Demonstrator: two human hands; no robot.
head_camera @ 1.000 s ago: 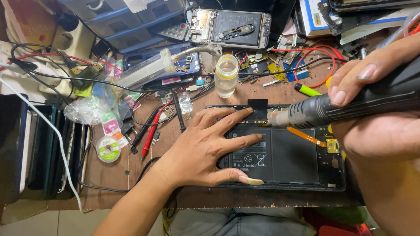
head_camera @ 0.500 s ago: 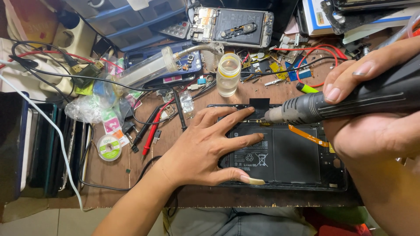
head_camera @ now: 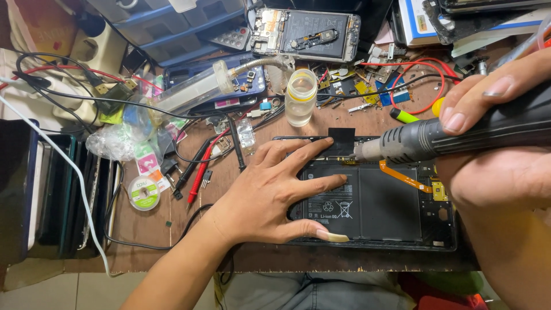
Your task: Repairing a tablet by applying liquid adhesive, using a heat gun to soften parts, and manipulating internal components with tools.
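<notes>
An opened tablet (head_camera: 396,212) lies flat at the front of the wooden bench, its black battery cells and an orange flex cable (head_camera: 404,177) exposed. My left hand (head_camera: 270,195) rests palm down on the tablet's left half, fingers spread, holding nothing. My right hand (head_camera: 493,149) grips a black hot air gun (head_camera: 459,135). Its metal nozzle points left at the tablet's top edge, close to a square of black tape (head_camera: 342,142) and my left fingertips.
A small clear bottle (head_camera: 300,97) stands behind the tablet. An opened phone (head_camera: 307,34) lies at the back. Red and black probes (head_camera: 198,169), a solder wick reel (head_camera: 143,193), cables, small parts and a blue drawer unit (head_camera: 166,26) crowd the left.
The hot air gun's nozzle has shifted left along the tablet's top edge, closer to my left fingertips. My left hand has stayed in place.
</notes>
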